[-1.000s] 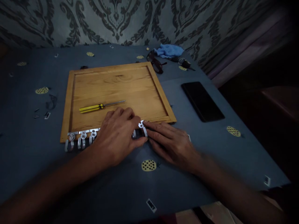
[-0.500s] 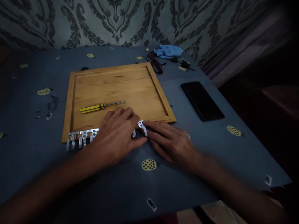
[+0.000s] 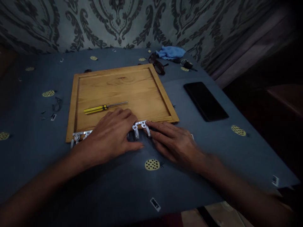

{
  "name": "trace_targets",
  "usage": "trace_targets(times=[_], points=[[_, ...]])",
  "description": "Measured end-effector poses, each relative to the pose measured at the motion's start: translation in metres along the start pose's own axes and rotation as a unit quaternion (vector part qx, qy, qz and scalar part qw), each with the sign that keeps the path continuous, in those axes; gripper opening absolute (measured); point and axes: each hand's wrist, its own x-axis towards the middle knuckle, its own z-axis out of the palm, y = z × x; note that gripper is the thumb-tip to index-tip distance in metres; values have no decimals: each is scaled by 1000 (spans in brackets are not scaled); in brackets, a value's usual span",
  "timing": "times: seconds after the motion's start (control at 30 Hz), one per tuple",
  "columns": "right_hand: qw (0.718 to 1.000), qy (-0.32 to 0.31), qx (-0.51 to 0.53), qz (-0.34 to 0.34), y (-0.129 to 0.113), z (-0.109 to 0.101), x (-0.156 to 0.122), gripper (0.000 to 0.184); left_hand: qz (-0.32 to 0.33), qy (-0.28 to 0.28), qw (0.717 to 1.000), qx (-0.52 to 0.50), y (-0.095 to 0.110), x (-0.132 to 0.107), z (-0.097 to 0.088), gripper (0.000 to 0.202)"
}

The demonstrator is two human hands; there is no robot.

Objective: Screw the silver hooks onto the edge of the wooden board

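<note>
A silver metal hook rail lies along the near edge of a framed wooden board, its hooks pointing towards me. My left hand curls over the middle of the rail and hides several hooks; its thumb stretches out below the edge. At the rail's right end, my right hand pinches the last hook, fingertips on the metal. A screwdriver with a yellow and black handle rests on the board, just beyond my left hand.
A black phone lies right of the board. Behind it are sunglasses, a blue cloth and keys. Small screws and a crumpled clear plastic piece lie left, on the pineapple-print tablecloth.
My left hand has slid left along the rail, uncovering another hook near the right end and covering more on the left. My right hand has stayed at the rail's end.
</note>
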Motion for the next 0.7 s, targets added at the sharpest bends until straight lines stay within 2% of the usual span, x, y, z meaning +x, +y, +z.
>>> trace_targets(times=[0.17, 0.43, 0.7], points=[[1000, -4, 7, 0, 1, 0, -1, 26, 0, -9, 1000, 13, 0, 0, 0, 47], [1000, -10, 6, -1, 1, -2, -1, 27, -7, -8, 1000, 20, 2, -1, -1, 39], [1000, -2, 9, -2, 1, -1, -1, 27, 2, 17, 999, 31, 0, 1, 3, 32]])
